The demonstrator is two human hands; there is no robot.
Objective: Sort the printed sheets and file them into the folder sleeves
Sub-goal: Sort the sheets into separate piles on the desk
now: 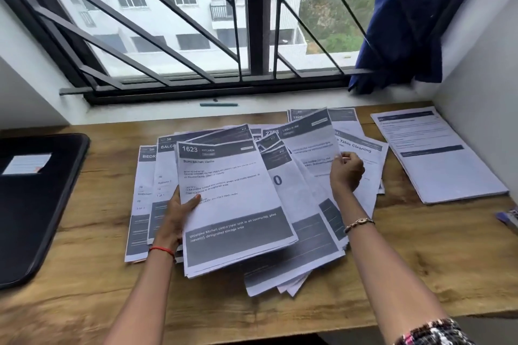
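A loose heap of printed sheets (pixel 305 232) lies spread over the middle of the wooden desk (pixel 420 274). My left hand (pixel 179 213) grips the left edge of a small stack whose top sheet (pixel 232 196) reads "1623 Kitchen", lifted a little above the heap. My right hand (pixel 346 171) pinches the right edge of a raised sheet (pixel 311 140) headed "Living Room". A separate neat stack of sheets (pixel 437 157) lies at the right. The black folder (pixel 33 204), shut, with a white label, rests at the left edge of the desk.
A window with a dark metal grille (pixel 173 36) runs behind the desk, and a green pen (pixel 218 104) lies on its sill. Blue cloth (pixel 406 31) hangs at the upper right. A white wall (pixel 482 92) bounds the desk on the right.
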